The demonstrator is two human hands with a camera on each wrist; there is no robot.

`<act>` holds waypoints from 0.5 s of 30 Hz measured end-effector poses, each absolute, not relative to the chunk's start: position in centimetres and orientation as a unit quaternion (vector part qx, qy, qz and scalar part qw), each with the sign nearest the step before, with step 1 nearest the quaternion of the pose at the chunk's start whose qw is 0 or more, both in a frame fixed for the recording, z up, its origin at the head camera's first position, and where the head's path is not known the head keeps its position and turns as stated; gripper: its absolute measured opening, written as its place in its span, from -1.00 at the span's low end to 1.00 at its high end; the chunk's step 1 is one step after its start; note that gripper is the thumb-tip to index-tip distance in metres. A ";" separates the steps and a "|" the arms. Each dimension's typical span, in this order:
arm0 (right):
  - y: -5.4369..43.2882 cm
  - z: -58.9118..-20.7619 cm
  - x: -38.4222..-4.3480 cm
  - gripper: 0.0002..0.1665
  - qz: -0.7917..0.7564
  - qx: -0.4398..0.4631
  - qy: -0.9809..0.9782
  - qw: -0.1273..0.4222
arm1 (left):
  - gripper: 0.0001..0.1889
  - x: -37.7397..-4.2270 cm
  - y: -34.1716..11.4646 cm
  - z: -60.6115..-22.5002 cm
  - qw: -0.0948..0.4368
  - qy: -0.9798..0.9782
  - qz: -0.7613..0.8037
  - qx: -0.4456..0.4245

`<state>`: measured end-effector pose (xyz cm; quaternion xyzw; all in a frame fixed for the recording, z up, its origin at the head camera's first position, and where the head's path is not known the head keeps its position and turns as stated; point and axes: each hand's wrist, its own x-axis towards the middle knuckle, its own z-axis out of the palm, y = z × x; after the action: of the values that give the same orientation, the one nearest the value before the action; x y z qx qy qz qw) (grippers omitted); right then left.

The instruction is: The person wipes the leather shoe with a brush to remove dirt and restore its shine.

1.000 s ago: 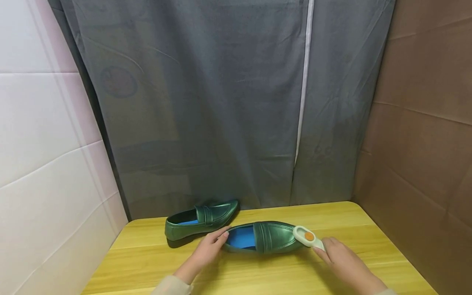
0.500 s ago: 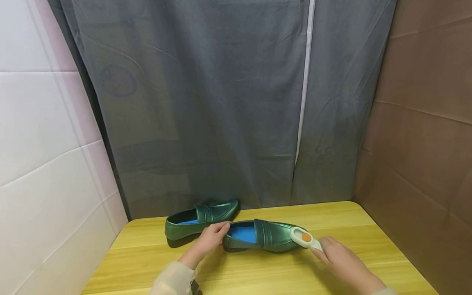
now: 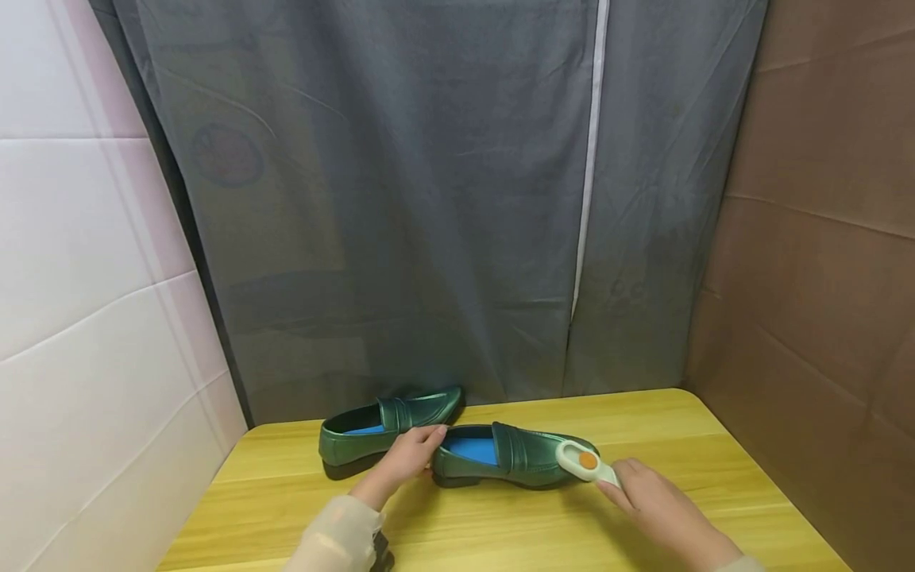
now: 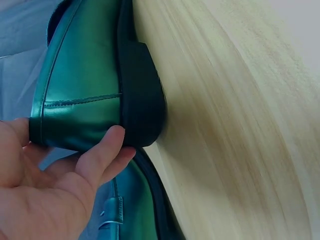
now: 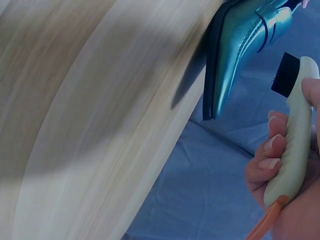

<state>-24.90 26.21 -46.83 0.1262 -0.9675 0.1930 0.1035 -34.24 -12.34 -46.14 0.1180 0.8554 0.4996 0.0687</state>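
A shiny green loafer (image 3: 532, 457) with a blue insole stands on the wooden table, toe pointing right. My left hand (image 3: 406, 459) holds its heel, fingers against the back of the heel (image 4: 82, 117) in the left wrist view. My right hand (image 3: 661, 504) grips a pale green brush (image 3: 582, 461) with an orange dot, over the loafer's toe area. The right wrist view shows black bristles (image 5: 286, 75) facing the shoe across a visible gap, and an orange cord (image 5: 267, 220) at the handle's end.
A second green loafer (image 3: 389, 429) stands behind and left, near the grey curtain (image 3: 429, 238) at the table's back edge. A white panel (image 3: 93, 318) borders the left side and a brown panel (image 3: 822, 302) the right. Wooden table (image 3: 286, 516) surface lies in front.
The held loafer has turned, so more of its near side and sole edge shows. The left hand has shifted slightly away from me, and the brush has moved a little left along the toe.
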 end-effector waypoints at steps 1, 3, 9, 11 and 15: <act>26.2 -46.8 -24.9 -0.66 0.194 0.126 -0.967 0.104 | -0.50 -34.3 -12.3 -46.1 0.067 0.856 0.499 0.116; 26.1 -46.7 -24.9 -0.65 0.194 0.125 -0.968 0.102 | -0.50 -34.3 -12.2 -46.0 0.063 0.858 0.497 0.111; 25.9 -46.5 -24.8 -0.67 0.193 0.128 -0.967 0.102 | -0.40 -34.6 -12.4 -46.1 0.071 0.876 0.462 0.120; 25.8 -46.4 -24.7 -0.67 0.194 0.130 -0.967 0.101 | -0.34 -34.8 -12.6 -46.4 0.067 0.889 0.434 0.132; 25.6 -46.4 -24.5 -0.66 0.200 0.132 -0.966 0.097 | -0.16 -35.1 -13.0 -47.5 0.042 0.905 0.395 0.155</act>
<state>-24.54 25.62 -46.36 0.1316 -0.9661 0.1998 0.0974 -35.09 -13.02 -47.50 0.1550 0.9047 0.3945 0.0424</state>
